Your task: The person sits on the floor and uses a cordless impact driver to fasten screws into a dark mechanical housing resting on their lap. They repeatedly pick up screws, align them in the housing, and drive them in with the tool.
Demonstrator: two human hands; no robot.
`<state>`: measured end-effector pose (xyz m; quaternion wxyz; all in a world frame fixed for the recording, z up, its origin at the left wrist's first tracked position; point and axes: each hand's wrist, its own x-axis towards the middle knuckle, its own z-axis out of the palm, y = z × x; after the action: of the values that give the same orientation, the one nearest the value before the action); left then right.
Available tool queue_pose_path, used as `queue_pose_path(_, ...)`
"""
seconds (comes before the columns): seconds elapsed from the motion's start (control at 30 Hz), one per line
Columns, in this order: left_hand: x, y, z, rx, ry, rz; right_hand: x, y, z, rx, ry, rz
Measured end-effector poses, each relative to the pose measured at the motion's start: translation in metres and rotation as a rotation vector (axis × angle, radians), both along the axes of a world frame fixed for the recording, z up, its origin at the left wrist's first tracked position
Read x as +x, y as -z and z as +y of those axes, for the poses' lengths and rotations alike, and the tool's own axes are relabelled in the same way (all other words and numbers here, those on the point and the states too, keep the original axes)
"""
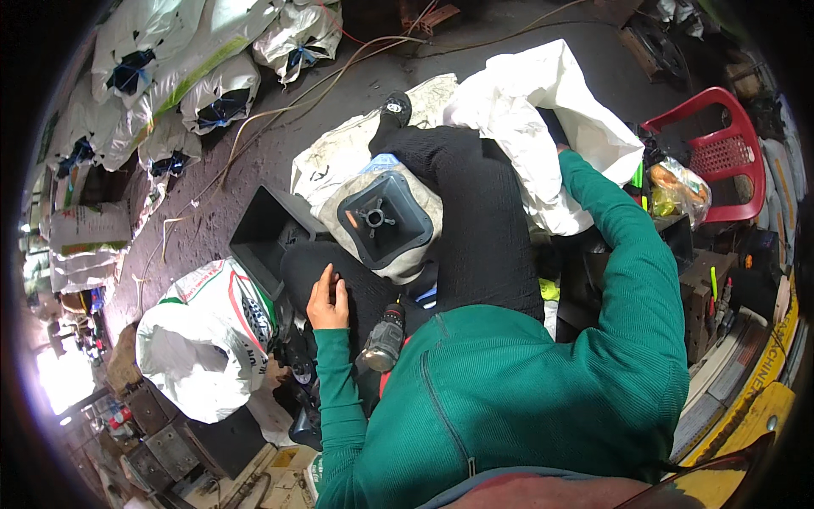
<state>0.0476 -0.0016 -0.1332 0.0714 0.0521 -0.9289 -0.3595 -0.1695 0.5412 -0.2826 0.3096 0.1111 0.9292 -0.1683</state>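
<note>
My left hand (pixel 329 299) is raised over my left thigh, fingers stretched out with nothing in them. My right hand (pixel 562 149) reaches into the mouth of a large white sack (pixel 500 110); its fingers are hidden by the sack. Between my legs sits a square black plastic part (pixel 413 222) with rounded corners, a sunken middle and a spoked round hub. A small orange piece shows inside it. Pale cloth-like material (pixel 428 188) lies around and under this part. A cordless drill (pixel 383 341) rests in my lap, just right of my left hand.
A black box-shaped bin (pixel 270 242) and an open white printed sack (pixel 203 339) stand left. Tied white sacks (pixel 191 59) are piled far left. Hoses (pixel 288 109) run along the floor. A red plastic chair (pixel 725 157) and a clear bag (pixel 681 188) stand right.
</note>
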Motion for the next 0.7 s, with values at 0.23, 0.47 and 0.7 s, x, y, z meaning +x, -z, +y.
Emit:
queue_pose_path(0.23, 0.004, 0.001, -0.003, 0.120, -0.065, -0.009, -0.005, -0.106, -0.012, 0.192, -0.279, 0.318)
queue_pose_path(0.47, 0.027, -0.016, -0.015, 0.493, -0.049, -0.415, 0.032, -0.293, -0.058, -0.555, -0.243, 0.443)
queue_pose_path(0.7, 0.059, -0.063, -0.028, 0.348, 0.290, -0.740, 0.032, -0.165, -0.264, -1.072, -0.138, -0.227)
